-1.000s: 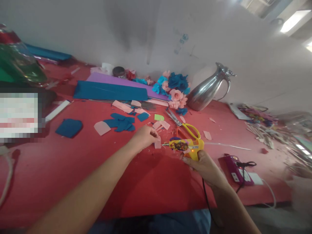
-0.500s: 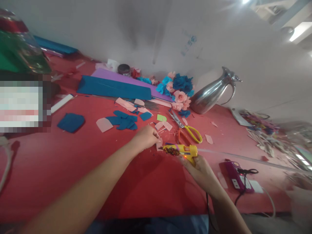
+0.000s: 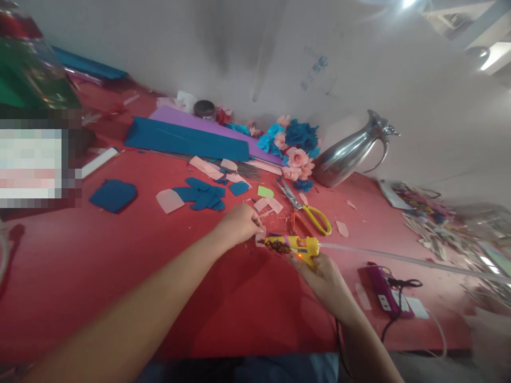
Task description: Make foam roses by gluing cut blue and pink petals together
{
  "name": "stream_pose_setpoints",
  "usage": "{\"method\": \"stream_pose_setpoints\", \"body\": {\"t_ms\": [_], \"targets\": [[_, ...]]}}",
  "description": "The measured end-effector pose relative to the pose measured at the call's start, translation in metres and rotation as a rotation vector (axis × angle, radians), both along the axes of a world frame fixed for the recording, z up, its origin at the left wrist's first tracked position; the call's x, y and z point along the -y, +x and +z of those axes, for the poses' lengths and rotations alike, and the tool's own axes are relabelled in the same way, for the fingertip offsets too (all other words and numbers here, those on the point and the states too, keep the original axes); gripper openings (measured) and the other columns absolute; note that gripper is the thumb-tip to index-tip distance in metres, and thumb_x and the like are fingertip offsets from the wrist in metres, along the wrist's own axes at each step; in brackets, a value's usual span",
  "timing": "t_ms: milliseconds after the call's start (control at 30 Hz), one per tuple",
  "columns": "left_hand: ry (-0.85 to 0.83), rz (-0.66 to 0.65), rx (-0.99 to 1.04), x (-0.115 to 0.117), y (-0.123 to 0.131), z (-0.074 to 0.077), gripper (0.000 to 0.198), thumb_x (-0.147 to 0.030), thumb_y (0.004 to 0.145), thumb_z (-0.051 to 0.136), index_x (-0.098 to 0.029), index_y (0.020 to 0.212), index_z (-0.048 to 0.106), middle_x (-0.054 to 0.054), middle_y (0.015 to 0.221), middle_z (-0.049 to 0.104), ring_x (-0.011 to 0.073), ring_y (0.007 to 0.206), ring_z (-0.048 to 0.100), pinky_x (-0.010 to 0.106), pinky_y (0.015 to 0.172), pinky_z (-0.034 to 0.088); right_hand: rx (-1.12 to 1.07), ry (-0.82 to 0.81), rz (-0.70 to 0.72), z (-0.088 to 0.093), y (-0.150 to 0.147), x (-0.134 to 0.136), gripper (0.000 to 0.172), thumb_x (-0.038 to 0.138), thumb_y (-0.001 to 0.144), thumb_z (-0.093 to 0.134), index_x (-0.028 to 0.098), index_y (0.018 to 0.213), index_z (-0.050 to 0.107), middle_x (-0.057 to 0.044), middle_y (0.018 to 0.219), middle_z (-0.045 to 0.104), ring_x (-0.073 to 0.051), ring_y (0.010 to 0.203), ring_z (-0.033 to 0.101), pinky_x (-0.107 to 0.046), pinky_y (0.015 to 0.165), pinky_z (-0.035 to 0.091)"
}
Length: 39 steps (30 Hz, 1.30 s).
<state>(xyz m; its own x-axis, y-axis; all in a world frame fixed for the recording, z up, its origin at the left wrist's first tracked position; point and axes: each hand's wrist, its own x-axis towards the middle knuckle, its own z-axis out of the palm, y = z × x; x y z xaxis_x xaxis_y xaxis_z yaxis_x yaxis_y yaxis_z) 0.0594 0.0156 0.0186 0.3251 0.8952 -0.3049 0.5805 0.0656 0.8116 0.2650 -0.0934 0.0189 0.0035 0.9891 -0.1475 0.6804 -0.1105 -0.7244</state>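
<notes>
My right hand is wrapped round the grip of a yellow glue gun. A long clear glue stick trails from its back end to the right. The dark nozzle points left, right by a small pink paper piece low over the table. With closed fingers my left hand pinches the upper part of that piece. Scissors with yellow and orange handles lie open just beyond the gun. Pink petals, a green cutout and dark blue cutouts are spread beyond my left hand.
Paper roses and a steel jug stand against the wall. Blue and purple sheets lie at the back. A purple power strip with cords sits at the right; a large bottle stands at the left.
The glue gun and my right hand have shifted slightly left, bringing the nozzle closer over the pink piece. My left hand stays in place. The view has tilted a little.
</notes>
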Motion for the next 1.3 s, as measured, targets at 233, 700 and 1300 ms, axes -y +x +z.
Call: {"method": "stream_pose_setpoints", "body": {"t_ms": [233,700,1300], "targets": [[-0.017,-0.033,-0.043,0.001,0.000,0.004,0.010,-0.015,0.065,0.066,-0.020,0.063,0.075,0.005,0.072,0.075,0.0180,0.072,0.064,0.025,0.060,0.038,0.089,-0.029,-0.045,0.005,0.000,0.000,0.042,0.054,0.085,0.050,0.015,0.073,0.061,0.000,0.059,0.051,-0.013,0.053,0.046,-0.022,0.048,0.030],[0.035,0.063,-0.026,-0.004,-0.002,0.000,0.012,-0.011,0.061,0.067,-0.020,0.056,0.073,0.007,0.065,0.073,0.0210,0.067,0.064,0.027,0.057,0.036,-0.031,-0.071,-0.234,0.012,0.041,-0.029,0.052,0.068,0.075,0.053,0.017,0.064,0.057,0.003,0.044,0.045,-0.010,0.042,0.039,-0.023,0.044,0.029],[0.210,0.128,0.118,-0.013,-0.016,-0.002,0.013,-0.018,0.065,0.063,-0.019,0.068,0.075,0.005,0.072,0.074,0.0216,0.072,0.066,0.028,0.066,0.043,0.140,0.252,0.265,0.047,-0.052,-0.084,0.026,0.027,0.082,0.052,0.025,0.098,0.072,-0.003,0.098,0.073,-0.018,0.088,0.066,-0.026,0.079,0.047]]}}
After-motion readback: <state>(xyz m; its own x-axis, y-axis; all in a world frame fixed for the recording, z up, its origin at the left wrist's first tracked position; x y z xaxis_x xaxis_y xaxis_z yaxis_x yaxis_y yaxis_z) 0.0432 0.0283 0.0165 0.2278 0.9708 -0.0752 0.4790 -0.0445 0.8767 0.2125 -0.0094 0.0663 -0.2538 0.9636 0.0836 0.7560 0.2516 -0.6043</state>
